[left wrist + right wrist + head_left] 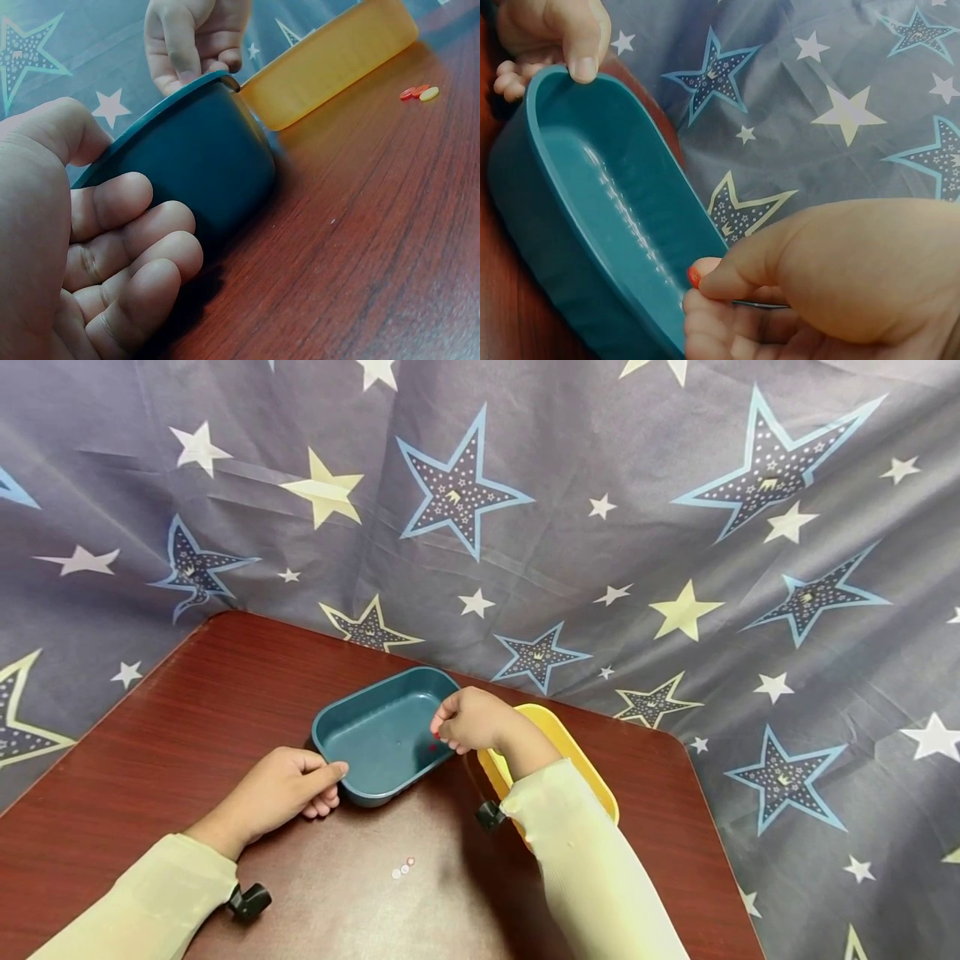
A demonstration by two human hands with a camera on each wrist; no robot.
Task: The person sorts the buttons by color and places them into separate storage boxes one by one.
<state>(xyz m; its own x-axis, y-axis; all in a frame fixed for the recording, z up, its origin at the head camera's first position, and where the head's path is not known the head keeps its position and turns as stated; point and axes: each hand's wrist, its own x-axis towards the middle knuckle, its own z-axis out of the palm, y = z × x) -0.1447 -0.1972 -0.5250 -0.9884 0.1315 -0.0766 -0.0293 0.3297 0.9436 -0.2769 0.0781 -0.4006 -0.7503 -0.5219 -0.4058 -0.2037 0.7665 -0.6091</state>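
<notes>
A teal oblong tray (375, 777) sits on the table, its near left end pinched at the rim by my left hand (281, 793). In the left wrist view, the thumb is over the rim and the curled fingers (161, 232) are against the outer wall. Over the tray's right end, my right hand (474, 720) pinches a small red disc (694, 277), perhaps a button, between thumb and forefinger. Below that hand a small red spot (432, 747) shows inside the tray; whether it is a second disc or a reflection I cannot tell.
A yellow tray (577, 760) stands to the right, partly covered by my right forearm; its contents are mostly hidden. Several small discs (420, 92), red and yellow, lie on the brown table (247, 677). A star-patterned curtain (570, 568) hangs behind the table.
</notes>
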